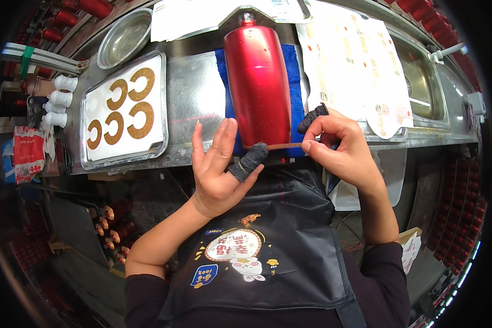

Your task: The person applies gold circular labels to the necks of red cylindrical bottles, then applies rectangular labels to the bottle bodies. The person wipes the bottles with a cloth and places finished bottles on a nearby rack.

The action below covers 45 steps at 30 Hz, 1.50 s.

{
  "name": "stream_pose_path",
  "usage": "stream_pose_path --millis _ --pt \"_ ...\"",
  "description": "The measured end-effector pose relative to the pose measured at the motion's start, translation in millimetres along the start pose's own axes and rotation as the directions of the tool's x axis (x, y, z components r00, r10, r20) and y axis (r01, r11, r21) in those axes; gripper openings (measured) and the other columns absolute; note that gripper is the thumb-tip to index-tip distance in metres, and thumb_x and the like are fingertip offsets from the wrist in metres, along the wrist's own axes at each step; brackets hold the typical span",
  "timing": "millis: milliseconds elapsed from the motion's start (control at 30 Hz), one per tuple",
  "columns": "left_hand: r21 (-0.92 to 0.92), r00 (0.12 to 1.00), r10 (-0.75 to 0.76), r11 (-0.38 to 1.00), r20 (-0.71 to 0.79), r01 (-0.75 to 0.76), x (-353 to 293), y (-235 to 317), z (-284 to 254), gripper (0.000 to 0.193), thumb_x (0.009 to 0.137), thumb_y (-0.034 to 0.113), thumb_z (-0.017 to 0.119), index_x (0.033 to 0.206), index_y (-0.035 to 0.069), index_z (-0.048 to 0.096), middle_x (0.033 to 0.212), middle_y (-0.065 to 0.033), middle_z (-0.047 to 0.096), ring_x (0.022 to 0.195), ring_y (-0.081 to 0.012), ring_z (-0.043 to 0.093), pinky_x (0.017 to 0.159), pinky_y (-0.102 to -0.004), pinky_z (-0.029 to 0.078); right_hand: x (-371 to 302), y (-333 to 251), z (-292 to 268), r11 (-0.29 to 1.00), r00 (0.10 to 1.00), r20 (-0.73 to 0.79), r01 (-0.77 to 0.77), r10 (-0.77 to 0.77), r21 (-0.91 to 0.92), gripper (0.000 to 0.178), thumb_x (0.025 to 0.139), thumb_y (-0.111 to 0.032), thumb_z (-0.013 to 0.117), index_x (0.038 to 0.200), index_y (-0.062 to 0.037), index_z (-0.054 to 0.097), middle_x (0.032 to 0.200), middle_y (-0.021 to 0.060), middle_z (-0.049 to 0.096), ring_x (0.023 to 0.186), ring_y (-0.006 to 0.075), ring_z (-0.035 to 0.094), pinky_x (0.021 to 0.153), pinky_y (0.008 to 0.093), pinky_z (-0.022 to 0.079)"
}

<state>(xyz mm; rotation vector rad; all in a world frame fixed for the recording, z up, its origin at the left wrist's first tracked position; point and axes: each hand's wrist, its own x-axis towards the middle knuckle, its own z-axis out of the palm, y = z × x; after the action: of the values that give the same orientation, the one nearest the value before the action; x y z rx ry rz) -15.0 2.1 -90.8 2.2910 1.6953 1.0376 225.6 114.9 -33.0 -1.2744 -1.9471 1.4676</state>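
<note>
You are steadying the red bottle (257, 82) on its blue cloth (296, 82) with your open left hand (220, 169), while your right hand (339, 147) is pinching a thin strip (284, 145) along its near end.

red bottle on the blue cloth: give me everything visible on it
The red bottle is a tall, glossy metallic-looking cylinder with rounded shoulders and a short silvery neck, no cap visible. It lies on its side on a blue cloth on the steel bench, neck pointing away from the person. The left hand touches its base with a dark-sleeved thumb; the right hand holds a thin gold strip along the base rim.
</note>
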Motion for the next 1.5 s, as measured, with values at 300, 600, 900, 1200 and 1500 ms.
stream_pose_path --millis 300,600,900,1200,1500 --pt "0.178 0.99 0.13 0.977 -0.05 -0.119 39.4 24.2 12.6 0.017 0.077 0.023 0.075 0.093 0.016 0.08 0.146 -0.0212 0.056 0.135 -0.0482 0.051 0.112 -0.0717 0.023 6.8 6.8 8.4 0.999 1.0 0.027 -0.01 0.009 0.044 0.012 0.081 -0.011 0.075 0.083 -0.0015 0.069 0.079 -0.0029 0.052 0.065 0.0032 0.045 0.057 0.0219 0.034" --pt "-0.119 0.986 -0.132 0.986 -0.097 0.12 8.9 -5.9 9.5 0.058 0.071 0.016 0.089 0.124 0.0 0.071 0.152 -0.0253 0.049 0.138 -0.041 0.051 0.113 -0.065 0.03 5.9 0.1 5.4 0.999 0.996 0.085 0.015 -0.019 0.043 0.011 0.08 -0.013 0.075 0.081 -0.0033 0.069 0.077 -0.0022 0.051 0.064 0.0051 0.044 0.057 0.0229 0.033" --pt "-0.007 0.999 -0.005 1.0 -0.037 0.005 -13.3 -8.9 6.0 0.047 0.075 0.017 0.087 0.116 0.0 0.073 0.154 -0.0267 0.045 0.135 -0.0435 0.054 0.113 -0.0675 0.027 1.8 2.6 -1.8 0.993 0.998 0.045 -0.047 0.042 0.104 0.01 0.081 -0.01 0.073 0.08 -0.0018 0.067 0.077 -0.0044 0.054 0.066 0.0021 0.046 0.058 0.0206 0.035" --pt "0.137 0.989 0.145 0.981 -0.036 -0.139 22.7 10.8 0.2 0.035 0.073 0.018 0.083 0.107 0.016 0.078 0.148 -0.0243 0.053 0.126 -0.045 0.06 0.113 -0.0689 0.024 7.1 13.2 2.4 0.988 0.995 0.063 -0.085 0.078 0.13 0.01 0.083 -0.01 0.073 0.082 -0.0011 0.067 0.08 -0.0038 0.054 0.069 0.001 0.047 0.059 0.0197 0.035" --pt "0.008 0.99 0.023 1.0 -0.14 -0.022 29.3 -1.1 9.6 0.062 0.073 0.005 0.085 0.132 0.0 0.066 0.146 -0.0224 0.056 0.135 -0.0383 0.056 0.116 -0.0647 0.027 8.8 10.0 13.1 0.992 0.996 0.086 -0.033 0.023 0.119 0.011 0.081 -0.013 0.075 0.082 -0.0039 0.069 0.08 -0.0034 0.05 0.064 0.0042 0.042 0.058 0.0224 0.032"
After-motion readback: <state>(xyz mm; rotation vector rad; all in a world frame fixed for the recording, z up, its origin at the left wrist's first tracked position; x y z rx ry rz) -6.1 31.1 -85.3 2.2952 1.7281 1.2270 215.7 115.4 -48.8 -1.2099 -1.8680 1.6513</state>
